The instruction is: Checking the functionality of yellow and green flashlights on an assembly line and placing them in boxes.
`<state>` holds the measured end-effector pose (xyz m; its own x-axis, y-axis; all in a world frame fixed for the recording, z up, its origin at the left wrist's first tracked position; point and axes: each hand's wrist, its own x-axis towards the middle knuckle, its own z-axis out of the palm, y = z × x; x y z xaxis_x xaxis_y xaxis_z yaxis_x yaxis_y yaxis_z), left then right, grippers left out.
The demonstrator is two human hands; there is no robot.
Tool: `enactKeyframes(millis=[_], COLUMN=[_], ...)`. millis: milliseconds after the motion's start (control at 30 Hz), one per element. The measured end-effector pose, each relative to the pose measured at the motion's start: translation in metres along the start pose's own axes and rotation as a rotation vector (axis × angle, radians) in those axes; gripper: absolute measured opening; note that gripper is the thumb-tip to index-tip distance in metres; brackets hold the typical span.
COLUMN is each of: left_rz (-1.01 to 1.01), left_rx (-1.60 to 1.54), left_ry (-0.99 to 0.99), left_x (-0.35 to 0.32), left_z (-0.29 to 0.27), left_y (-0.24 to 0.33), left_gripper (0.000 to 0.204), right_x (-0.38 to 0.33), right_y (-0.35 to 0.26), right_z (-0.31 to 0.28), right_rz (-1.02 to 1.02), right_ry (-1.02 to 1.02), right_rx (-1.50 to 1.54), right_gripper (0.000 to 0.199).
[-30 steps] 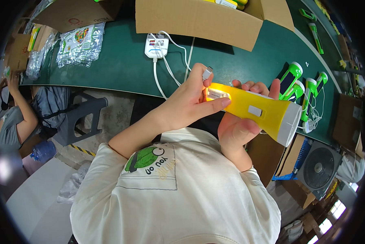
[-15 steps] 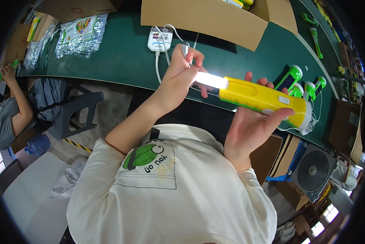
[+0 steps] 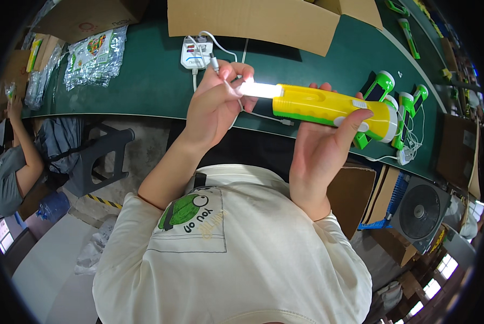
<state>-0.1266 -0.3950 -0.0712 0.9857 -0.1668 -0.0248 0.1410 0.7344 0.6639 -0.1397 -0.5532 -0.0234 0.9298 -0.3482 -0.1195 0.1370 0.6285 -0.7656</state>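
A yellow-and-green flashlight [image 3: 328, 108] lies almost level in front of me, its white-rimmed head to the right. The lamp panel [image 3: 263, 89] at its left end glows bright white. My right hand [image 3: 325, 143] holds the body from below, thumb over the near side and fingers behind. At the lit end is my left hand [image 3: 215, 105], fingers bent together round a white cable [image 3: 232, 121]. One plug [image 3: 214, 62] of that cable sticks up above the fingers; a loose plug [image 3: 288, 122] hangs below the flashlight. Glare hides whether the left fingertips touch the lamp panel.
A white power strip [image 3: 196, 53] with cables lies on the green table [image 3: 150, 81]. Beyond it stands a cardboard box [image 3: 252, 24]. Several green flashlights [image 3: 385, 83] lie right, plastic bags [image 3: 96, 59] left. Another person's arm [image 3: 26, 132] shows far left.
The flashlight and both hands have shifted left and slightly up in the picture. The flashlight has rolled, showing more green side. The other person's hand at far left has moved up.
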Motion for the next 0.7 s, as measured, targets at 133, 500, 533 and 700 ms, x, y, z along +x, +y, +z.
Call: enactKeyframes(millis=[133,500,533,700], left_rz=[0.046,-0.035,-0.037,-0.054], left_rx=[-0.082,0.696,0.696,1.014], left_ry=[-0.050,-0.127,-0.126,-0.010], left_x=[-0.003,-0.003,-0.003,-0.011], left_z=[0.012,0.029,0.029,0.045], left_y=[0.006,-0.011,-0.012,-0.009], left_gripper=[0.030,0.050,0.050,0.050], right_x=[0.005,-0.004,-0.004,-0.001], right_y=[0.005,0.020,0.020,0.025], right_z=[-0.005,-0.007,-0.008,-0.014], right_rz=[0.011,0.083,0.106,0.070], right_ry=[0.016,-0.208,-0.208,-0.214], right_rx=[-0.019,-0.127,-0.141,-0.168], right_gripper=[0.053,0.047,0.047,0.045])
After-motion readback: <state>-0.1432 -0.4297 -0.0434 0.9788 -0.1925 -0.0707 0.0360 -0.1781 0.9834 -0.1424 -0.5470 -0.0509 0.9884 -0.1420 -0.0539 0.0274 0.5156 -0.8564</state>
